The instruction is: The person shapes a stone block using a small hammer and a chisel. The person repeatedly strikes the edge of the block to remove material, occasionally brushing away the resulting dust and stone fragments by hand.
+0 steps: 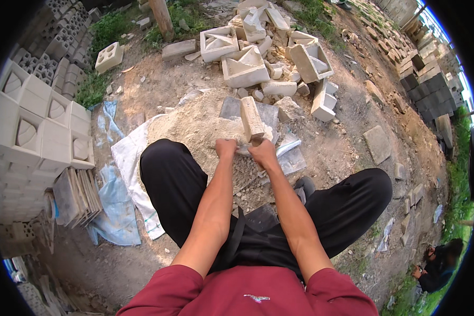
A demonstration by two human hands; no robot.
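In front of me, between my knees, both hands are closed close together over a heap of pale crushed stone (189, 124). My right hand (264, 154) grips the near end of a block-headed mallet (252, 117), whose dusty, pale head points away from me. My left hand (226, 148) is closed at the edge of a light grey broken piece (242, 151) just left of the mallet; its fingers are partly hidden. A dark grey slab (230, 107) lies flat beneath and behind the mallet, dusted with powder.
Broken pale ventilation blocks (245, 66) are piled beyond the heap. Whole blocks (29, 113) stand stacked at left, with leaning boards (73, 197) beside them. A white sack (129, 158) and blue plastic sheet (116, 210) lie on the ground. Another person (440, 266) is at the lower right.
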